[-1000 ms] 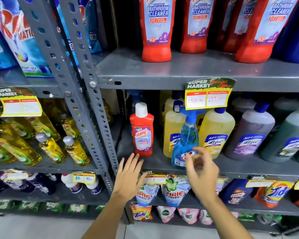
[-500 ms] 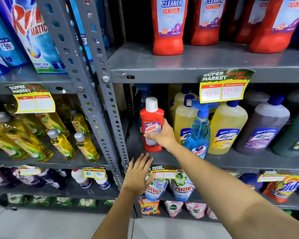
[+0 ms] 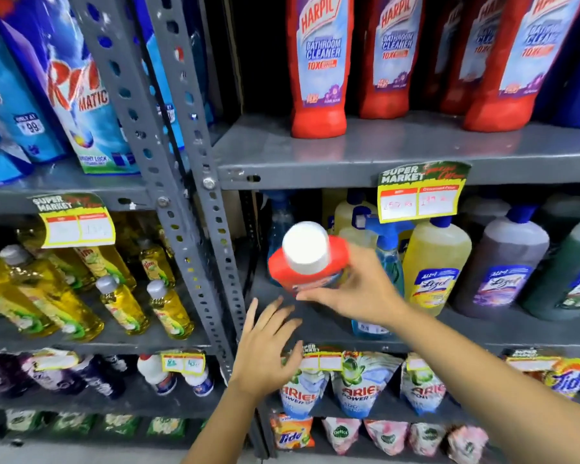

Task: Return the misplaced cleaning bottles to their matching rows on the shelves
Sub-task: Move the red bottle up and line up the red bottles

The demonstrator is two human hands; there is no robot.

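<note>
My right hand (image 3: 359,289) grips a small red bathroom-cleaner bottle (image 3: 307,262) with a white cap, lifted off the middle shelf (image 3: 482,333) and tilted with its cap toward me. My left hand (image 3: 265,343) hovers open just below it, by the shelf's front edge. On the shelf above stands a row of large red bathroom-cleaner bottles (image 3: 318,68). A blue spray bottle (image 3: 387,259) stands behind my right hand among yellow floor-cleaner bottles (image 3: 436,262).
A perforated grey upright (image 3: 198,202) divides the two shelf bays. Yellow dish-liquid bottles (image 3: 121,296) fill the left middle shelf, with detergent pouches (image 3: 71,85) above. Purple and green floor-cleaner bottles (image 3: 503,262) stand right. Detergent packets (image 3: 359,386) hang below. Price tags (image 3: 419,192) clip to shelf edges.
My right hand reached across to the small red bottle, closed on it and lifted it off the middle shelf, tipping it toward me. My left hand stayed open by the shelf edge.
</note>
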